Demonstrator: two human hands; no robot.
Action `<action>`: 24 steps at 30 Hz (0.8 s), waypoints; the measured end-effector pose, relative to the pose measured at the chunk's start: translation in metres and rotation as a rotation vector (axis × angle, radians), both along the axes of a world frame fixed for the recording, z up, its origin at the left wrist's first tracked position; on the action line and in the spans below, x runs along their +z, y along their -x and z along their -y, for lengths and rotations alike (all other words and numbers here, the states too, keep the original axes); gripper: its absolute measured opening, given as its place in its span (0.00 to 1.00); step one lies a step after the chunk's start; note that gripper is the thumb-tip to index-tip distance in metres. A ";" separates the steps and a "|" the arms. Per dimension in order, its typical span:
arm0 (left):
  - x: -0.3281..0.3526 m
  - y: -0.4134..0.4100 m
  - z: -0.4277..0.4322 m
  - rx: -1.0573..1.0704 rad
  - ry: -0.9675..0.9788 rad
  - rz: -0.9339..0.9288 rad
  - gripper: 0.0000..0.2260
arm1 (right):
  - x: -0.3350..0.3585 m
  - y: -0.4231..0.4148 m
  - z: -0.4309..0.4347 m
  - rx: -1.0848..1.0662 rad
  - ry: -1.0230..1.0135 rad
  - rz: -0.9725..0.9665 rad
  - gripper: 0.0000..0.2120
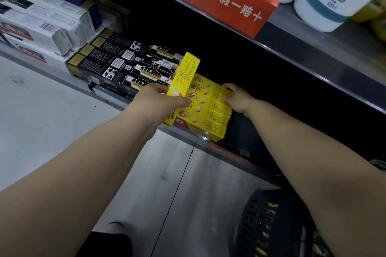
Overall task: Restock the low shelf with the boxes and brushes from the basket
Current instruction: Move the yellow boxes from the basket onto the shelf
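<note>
Down on the low shelf (188, 139), a stack of yellow boxes (208, 117) sits at the front edge. Above the stack's left end, the left hand (158, 98) pinches the lower end of one yellow box (184, 73), which stands tilted on end. At the stack's right rear corner, the right hand (236, 98) curls its fingers over the top box. Left of the stack lie black boxes (117, 62). Below it, on the floor, stands the dark basket (267, 225).
</note>
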State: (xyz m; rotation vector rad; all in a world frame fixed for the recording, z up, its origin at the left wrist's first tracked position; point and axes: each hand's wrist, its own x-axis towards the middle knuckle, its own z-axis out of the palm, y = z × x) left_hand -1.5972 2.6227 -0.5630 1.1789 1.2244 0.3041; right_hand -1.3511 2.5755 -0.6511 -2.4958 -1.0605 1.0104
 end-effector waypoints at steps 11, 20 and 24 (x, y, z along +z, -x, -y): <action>0.001 -0.001 0.005 -0.181 -0.167 0.023 0.23 | 0.102 0.063 0.011 0.722 -0.457 0.227 0.25; 0.002 0.005 0.000 -0.192 -0.217 0.033 0.19 | 0.054 -0.011 0.013 0.115 -0.241 0.241 0.21; 0.001 0.002 0.002 -0.267 -0.180 0.002 0.12 | 0.027 -0.031 -0.005 0.001 -0.214 0.268 0.20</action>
